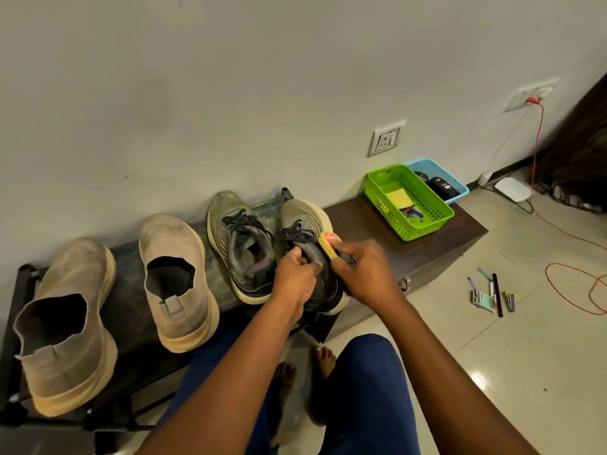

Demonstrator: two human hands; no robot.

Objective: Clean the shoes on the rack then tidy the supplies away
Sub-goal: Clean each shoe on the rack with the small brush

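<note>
The right-hand laced shoe [307, 224] is sitting at the right end of the dark rack [131, 290], toe toward the wall, and both hands are working on it. The left hand [295, 274] is gripping the shoe's collar, its fingers curled over the tongue edge and the thumb lying along the grey lining. Just right of those fingers, the right hand [361, 270] is closing round a yellow sponge applicator [330, 243] with a red top, pressing it against the shoe's outer side beside the laces. What the lower right fingers are doing under the sponge is hard to make out, since the back of the hand is hiding them.

Immediately left of the left hand's knuckles, the matching laced shoe [239, 244] is standing on the rack, touching its partner. Further left, two beige slip-on shoes [174, 280] are resting well apart from each other.

Beyond the right fingertips, on a brown cabinet top [443, 247], a green basket [409, 201] is holding a yellow cloth [398, 198] and some small items. Behind it, a blue basket [440, 182] is carrying dark containers [443, 187]. Out to the right of the right wrist, a cluster of pens and small tools [491, 295] is lying on the tiled floor [509, 372], near an orange cable [578, 290].
</note>
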